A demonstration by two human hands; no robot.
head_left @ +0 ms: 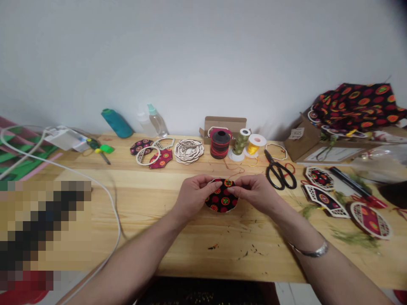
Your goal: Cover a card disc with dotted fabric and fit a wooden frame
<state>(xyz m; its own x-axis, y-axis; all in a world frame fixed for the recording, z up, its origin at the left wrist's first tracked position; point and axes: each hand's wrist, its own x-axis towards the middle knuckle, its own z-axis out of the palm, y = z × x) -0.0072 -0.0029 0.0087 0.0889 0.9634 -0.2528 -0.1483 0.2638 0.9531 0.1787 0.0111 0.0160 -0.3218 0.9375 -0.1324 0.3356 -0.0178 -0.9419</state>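
Note:
Between both hands is a round piece of black patterned fabric (222, 201) with red and orange dots and a pale rim. My left hand (196, 191) grips its upper left edge, thumb on top and fingers behind. My right hand (253, 190) pinches the upper right edge the same way; a silver bracelet (313, 250) circles that wrist. Behind the fabric, a thin reddish thread (237, 170) lies on the wooden table (190, 250). Black-handled scissors (281, 176) lie just beyond my right hand.
Spools of red-black cord (220, 146), green thread (241, 144) and yellow thread (255, 146) stand at the back. Left of them lies a pile of wooden frames (188, 151). A cardboard box (305, 144) and decorated pieces (371, 220) occupy the right. A white cable (112, 203) crosses the left.

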